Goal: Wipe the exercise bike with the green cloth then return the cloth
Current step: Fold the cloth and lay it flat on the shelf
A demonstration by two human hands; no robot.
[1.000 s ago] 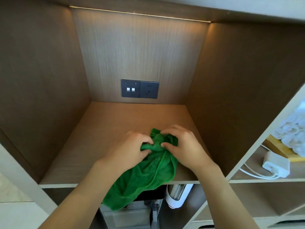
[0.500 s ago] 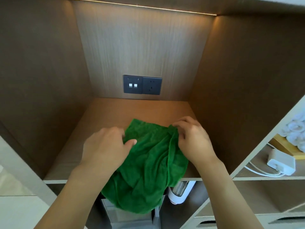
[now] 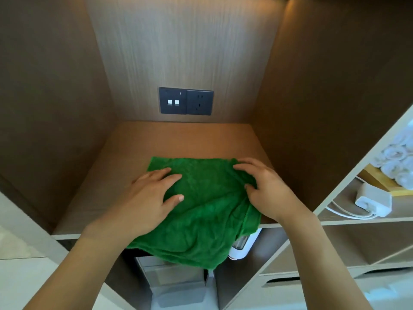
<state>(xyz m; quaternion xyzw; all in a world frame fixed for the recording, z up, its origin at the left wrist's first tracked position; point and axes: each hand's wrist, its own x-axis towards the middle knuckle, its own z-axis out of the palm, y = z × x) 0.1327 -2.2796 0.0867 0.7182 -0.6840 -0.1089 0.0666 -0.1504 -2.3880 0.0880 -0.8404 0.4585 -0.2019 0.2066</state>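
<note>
The green cloth (image 3: 205,198) lies spread out on the wooden shelf (image 3: 178,137) of an open cabinet niche, its near part hanging over the shelf's front edge. My left hand (image 3: 152,198) rests flat on the cloth's left side with fingers straight. My right hand (image 3: 266,189) lies on the cloth's right side, fingers slightly bent and the thumb against a fold of the fabric. The exercise bike is not in view.
A dark socket panel (image 3: 186,100) sits on the niche's back wall. To the right, a side shelf holds a white power adapter (image 3: 373,200) with its cable and rolled white towels (image 3: 395,162). A white device (image 3: 241,247) and a grey bin (image 3: 176,283) stand below the shelf.
The cloth went from a bunched wad held in both hands to a flat spread on the shelf. Both hands moved apart and now lie on top of it.
</note>
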